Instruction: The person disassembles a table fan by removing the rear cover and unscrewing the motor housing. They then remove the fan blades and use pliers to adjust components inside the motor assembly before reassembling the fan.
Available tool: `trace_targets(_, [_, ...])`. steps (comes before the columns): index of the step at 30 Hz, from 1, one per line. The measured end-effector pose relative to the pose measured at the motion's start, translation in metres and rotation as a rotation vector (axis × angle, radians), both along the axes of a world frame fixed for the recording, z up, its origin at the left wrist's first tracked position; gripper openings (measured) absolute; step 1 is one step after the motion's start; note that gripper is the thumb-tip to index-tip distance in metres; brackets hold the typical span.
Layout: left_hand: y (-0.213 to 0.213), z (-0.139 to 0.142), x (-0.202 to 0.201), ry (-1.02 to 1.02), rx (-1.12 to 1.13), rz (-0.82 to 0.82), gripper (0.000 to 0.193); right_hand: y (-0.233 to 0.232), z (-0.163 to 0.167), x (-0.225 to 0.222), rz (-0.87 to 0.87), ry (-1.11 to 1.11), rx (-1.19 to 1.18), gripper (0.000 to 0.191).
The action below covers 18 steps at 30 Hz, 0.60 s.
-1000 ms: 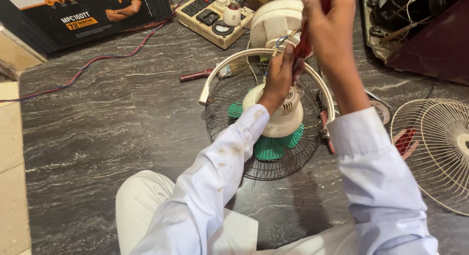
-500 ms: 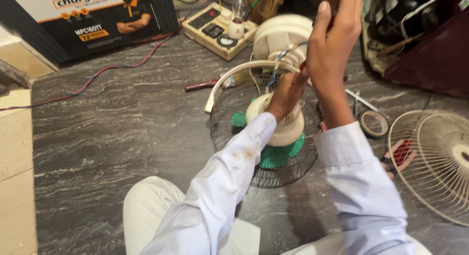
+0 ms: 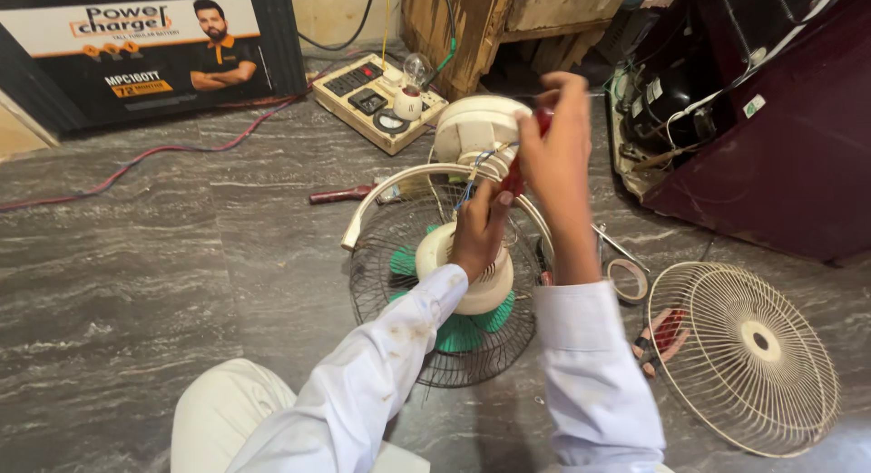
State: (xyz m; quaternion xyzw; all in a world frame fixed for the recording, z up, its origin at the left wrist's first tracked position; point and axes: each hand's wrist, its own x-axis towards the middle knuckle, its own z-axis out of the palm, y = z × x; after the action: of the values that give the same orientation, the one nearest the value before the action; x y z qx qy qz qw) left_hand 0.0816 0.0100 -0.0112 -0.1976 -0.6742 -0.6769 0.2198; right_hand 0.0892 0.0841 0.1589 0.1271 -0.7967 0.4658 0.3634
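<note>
Our left hand (image 3: 479, 226) pinches wires above the fan motor (image 3: 472, 278). Right hand (image 3: 553, 151), just beside, grips what looks like a red-handled tool (image 3: 517, 169).

2 long white shirt sleeves (image 3: 363, 391), left faintly stained; pale trousers (image 3: 218, 419).

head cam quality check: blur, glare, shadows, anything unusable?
Head view: soft, even light, faint shadows under the fan; right hand slightly motion-blurred, hiding most of its red-handled tool; left hand sharper; mild sheen on the stone floor; loose grille curves a little near the frame edge.
</note>
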Motion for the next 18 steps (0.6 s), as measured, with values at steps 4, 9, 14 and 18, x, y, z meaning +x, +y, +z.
trace_targets(4, [-0.002,0.009,0.008,0.005,-0.073,-0.017,0.057,-0.008,-0.018,0.002,-0.253,0.250,0.089,0.023])
trace_targets(9, [-0.005,0.016,0.013,0.011,-0.096,-0.042,0.054,0.015,-0.018,-0.029,0.525,-0.415,-0.499,0.038])
trace_targets(14, [-0.003,0.013,0.009,0.137,0.038,0.009,0.054,0.018,-0.009,-0.029,0.938,-0.549,-0.409,0.052])
trace_targets(18, [-0.004,0.011,0.008,-0.044,0.105,-0.066,0.047,0.009,0.014,-0.017,0.095,-0.231,0.538,0.045])
